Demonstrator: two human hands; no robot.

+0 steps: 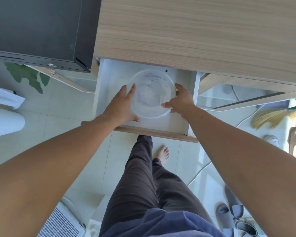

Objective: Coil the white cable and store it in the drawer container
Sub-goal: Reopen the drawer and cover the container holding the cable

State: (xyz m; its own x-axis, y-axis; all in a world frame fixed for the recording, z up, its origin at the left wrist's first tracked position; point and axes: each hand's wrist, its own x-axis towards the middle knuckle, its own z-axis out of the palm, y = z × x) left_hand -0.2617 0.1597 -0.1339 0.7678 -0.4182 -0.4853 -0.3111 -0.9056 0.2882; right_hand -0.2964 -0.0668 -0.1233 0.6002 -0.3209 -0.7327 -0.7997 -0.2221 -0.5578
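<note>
An open white drawer is seen from above, pulled out below a wooden desktop. A round translucent container is held inside it by 2 bare hands. The left hand is laid flat at its 9 o'clock edge; the right hand is curled round the rim at 3 o'clock. Its contents are blurred. A broom lies at 3 o'clock.

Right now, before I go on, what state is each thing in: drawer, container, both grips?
Drawer, pulled open.
Container, closed, sitting in the drawer; contents too blurred to tell.
Left grip, straight fingers flat against the container's left side.
Right grip, fingers curled round the container's right rim, thumb on top.
</note>
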